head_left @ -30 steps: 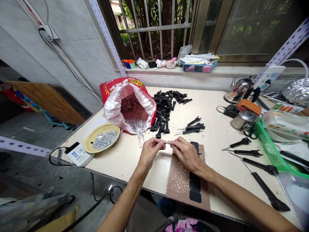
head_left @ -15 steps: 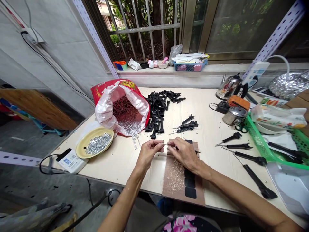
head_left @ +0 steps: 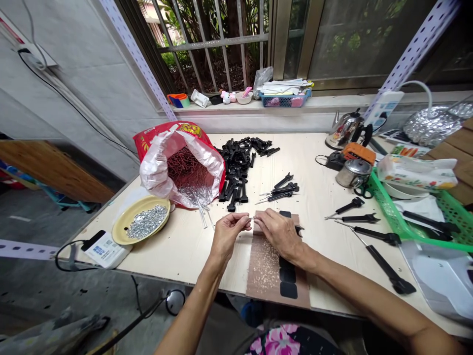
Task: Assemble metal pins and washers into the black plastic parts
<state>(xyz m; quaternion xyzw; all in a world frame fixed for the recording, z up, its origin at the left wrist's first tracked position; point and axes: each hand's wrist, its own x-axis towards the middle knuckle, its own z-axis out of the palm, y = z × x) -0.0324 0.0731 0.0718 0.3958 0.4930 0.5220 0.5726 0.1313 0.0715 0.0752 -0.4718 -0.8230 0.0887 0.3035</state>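
One thin, pale rod (head_left: 252,218) between left hand (head_left: 231,231) and right hand (head_left: 279,234)

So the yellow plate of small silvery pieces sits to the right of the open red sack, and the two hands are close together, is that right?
Not quite: in the head view, the yellow plate sits to the left of the open red sack. The left hand and right hand are indeed close together.
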